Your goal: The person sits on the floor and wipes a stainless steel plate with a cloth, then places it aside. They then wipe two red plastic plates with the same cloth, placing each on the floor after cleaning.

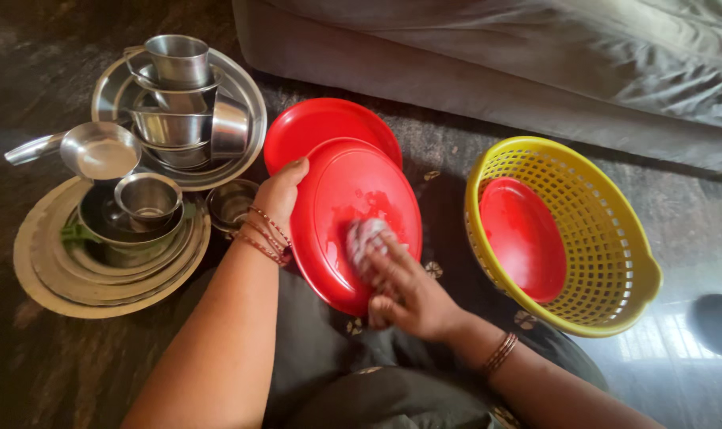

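Note:
My left hand point(277, 195) grips the left rim of a red plastic plate point(337, 191), holding it tilted up over my lap. My right hand point(405, 290) presses a small checked cloth point(365, 238) against the plate's face, near its lower middle. Behind the held plate, a second red plate point(313, 123) lies flat on the floor. Bangles sit on both wrists.
A yellow perforated basket point(615, 262) at the right holds another red plate point(524, 238). At the left are stacked steel plates point(51, 278), steel bowls point(146, 199), a steel tray with cups point(178, 59) and a small pan point(99, 151). A grey sofa edge point(496, 87) runs behind.

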